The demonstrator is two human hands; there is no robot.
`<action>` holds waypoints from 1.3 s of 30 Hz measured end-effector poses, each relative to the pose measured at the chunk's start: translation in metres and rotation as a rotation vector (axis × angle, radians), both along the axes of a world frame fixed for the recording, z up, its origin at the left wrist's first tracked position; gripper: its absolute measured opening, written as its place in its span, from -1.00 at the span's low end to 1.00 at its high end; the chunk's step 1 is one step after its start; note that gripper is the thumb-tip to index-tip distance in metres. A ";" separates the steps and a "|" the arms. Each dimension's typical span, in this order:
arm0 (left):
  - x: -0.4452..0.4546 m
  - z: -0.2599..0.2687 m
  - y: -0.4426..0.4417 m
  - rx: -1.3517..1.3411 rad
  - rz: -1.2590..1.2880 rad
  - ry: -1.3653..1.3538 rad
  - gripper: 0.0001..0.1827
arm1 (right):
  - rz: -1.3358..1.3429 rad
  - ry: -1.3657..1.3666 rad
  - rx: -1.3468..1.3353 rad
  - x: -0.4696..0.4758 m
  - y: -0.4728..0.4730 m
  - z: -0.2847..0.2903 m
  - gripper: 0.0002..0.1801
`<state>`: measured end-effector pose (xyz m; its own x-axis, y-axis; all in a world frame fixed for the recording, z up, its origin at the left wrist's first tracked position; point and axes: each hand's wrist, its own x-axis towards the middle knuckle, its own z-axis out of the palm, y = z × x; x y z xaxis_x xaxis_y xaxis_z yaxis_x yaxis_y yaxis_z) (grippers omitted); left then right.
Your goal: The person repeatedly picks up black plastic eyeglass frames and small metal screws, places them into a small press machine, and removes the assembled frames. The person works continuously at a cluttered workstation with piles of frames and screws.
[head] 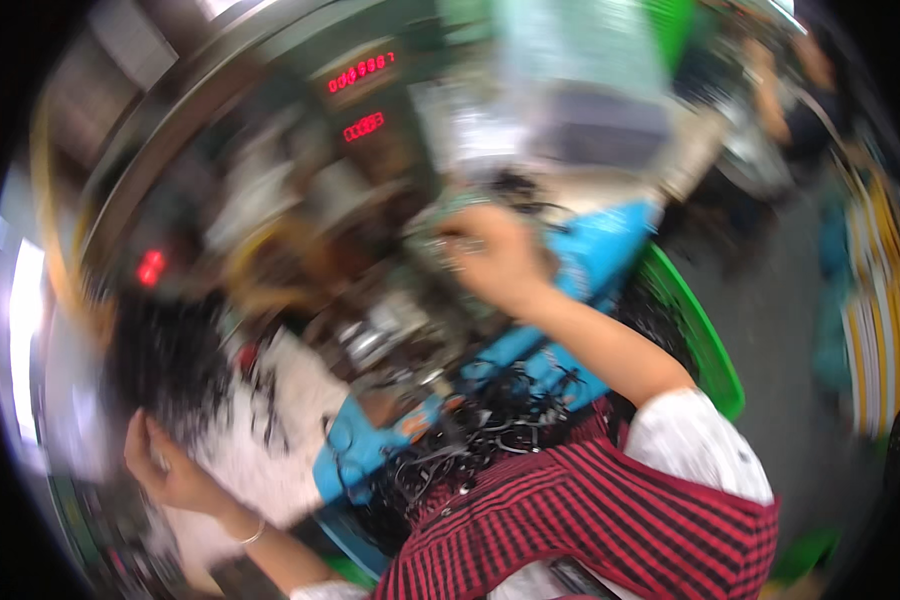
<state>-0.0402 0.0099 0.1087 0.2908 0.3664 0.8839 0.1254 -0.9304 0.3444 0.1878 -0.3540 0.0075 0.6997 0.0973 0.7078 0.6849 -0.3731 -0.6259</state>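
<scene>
My left hand (pixel 172 469) is beside a dark heap of small black wire-like parts (pixel 169 352) on a pale work surface. Its thumb and fingers look apart, with nothing visible between them. My right hand (pixel 499 251) has curled fingers at a greenish part of a machine (pixel 461 289); blur hides whether something is in them. Black cable-like pieces (pixel 487 424) lie tangled in front of my body, over a bright blue plastic sheet or cover (pixel 604 236). Bare metal parts of the machine (pixel 371 337) show between my hands.
Red digital displays (pixel 360 97) glow on the machine's upper panel. A green plastic basket (pixel 709 352) with dark pieces stands to my right. Striped yellow-and-white material (pixel 874 322) lies at the far right. Another person's arm (pixel 769 97) appears at the upper right.
</scene>
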 end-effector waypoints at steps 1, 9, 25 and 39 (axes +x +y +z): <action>0.016 -0.003 0.029 0.019 0.007 0.088 -0.72 | 0.067 0.006 0.085 0.000 0.008 0.006 -0.85; 0.098 -0.148 0.125 -0.471 -0.012 0.629 -0.41 | 0.013 0.170 0.077 -0.016 -0.028 -0.027 -0.87; 0.076 -0.110 0.058 -0.424 -0.291 0.215 -0.51 | 0.340 0.259 0.244 -0.027 0.039 0.048 -0.66; 0.052 -0.016 -0.089 -0.341 -0.259 -0.059 -0.61 | 0.676 0.636 0.653 -0.062 0.060 0.049 -0.44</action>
